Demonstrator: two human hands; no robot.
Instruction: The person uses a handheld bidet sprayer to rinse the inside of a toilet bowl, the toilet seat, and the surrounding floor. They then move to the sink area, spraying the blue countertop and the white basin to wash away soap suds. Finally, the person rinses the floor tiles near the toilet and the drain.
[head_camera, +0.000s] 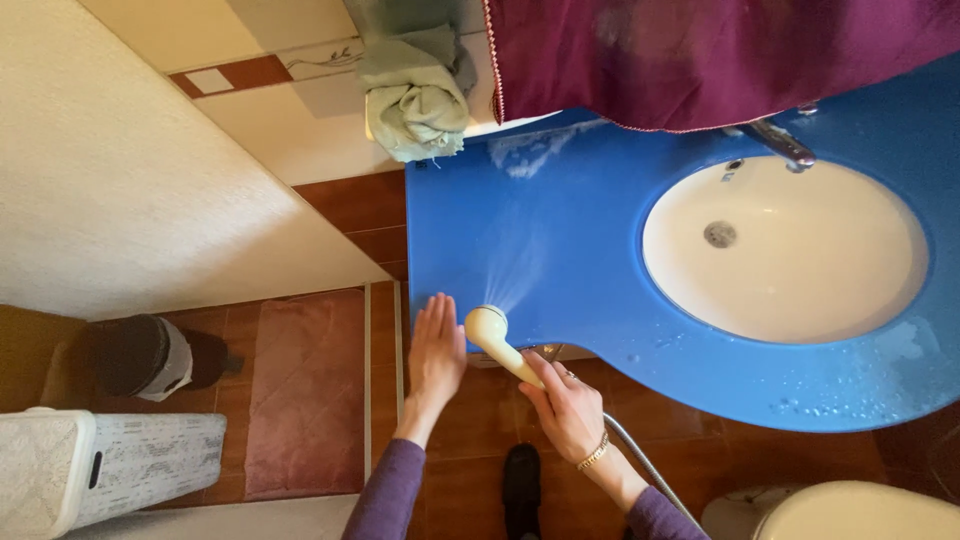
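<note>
My right hand (562, 400) grips the handle of a cream hand shower (490, 328) whose metal hose (640, 462) trails down to the right. Water sprays from its head up onto the blue countertop (540, 240). My left hand (434, 352) is flat with fingers together, held against the counter's left edge beside the shower head. Suds and droplets sit on the counter near the back left and along its front right rim.
A white oval basin (790, 250) with a chrome tap (780, 143) is set in the counter. A maroon cloth (700, 55) and a green towel (412, 95) hang above. A pink mat (305, 390), bin (150, 355), white hamper (90, 465) and toilet (850, 510) stand on the floor.
</note>
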